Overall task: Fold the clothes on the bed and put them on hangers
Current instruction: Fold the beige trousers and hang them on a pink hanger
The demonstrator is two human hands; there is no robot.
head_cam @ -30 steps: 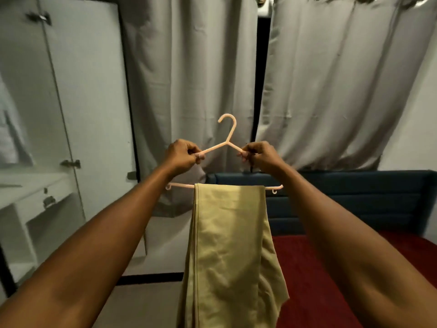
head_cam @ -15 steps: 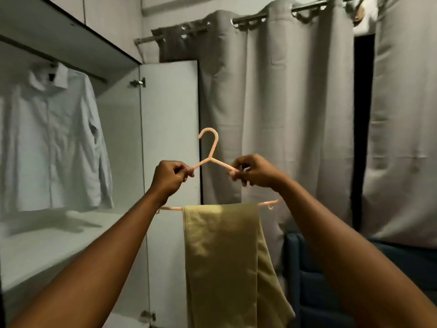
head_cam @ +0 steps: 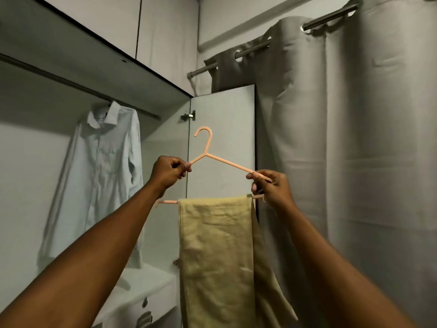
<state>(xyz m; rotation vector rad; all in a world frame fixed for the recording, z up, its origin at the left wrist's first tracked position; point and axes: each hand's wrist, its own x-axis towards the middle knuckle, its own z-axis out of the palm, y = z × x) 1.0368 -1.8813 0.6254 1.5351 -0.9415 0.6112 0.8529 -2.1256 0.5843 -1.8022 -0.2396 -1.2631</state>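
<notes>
Up by the open wardrobe, left hand (head_cam: 168,172) and right hand (head_cam: 272,185) each pinch the hanger (head_cam: 227,162); khaki trousers (head_cam: 217,256) drape its bar. Tilt it and they'll probably slide off.

Inside the wardrobe (head_cam: 165,136), room between shirt (head_cam: 101,176) and open door (head_cam: 222,129) seems free.

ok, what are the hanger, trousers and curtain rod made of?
The hanger looks like moulded plastic, peach and matte: thin, even bars with a one-piece hook. The trousers look like woven cloth, probably cotton or a blend, khaki and matte: soft creases and a stitched edge. The rod is likely metal: a dull grey sheen, though it could be coated.
</notes>
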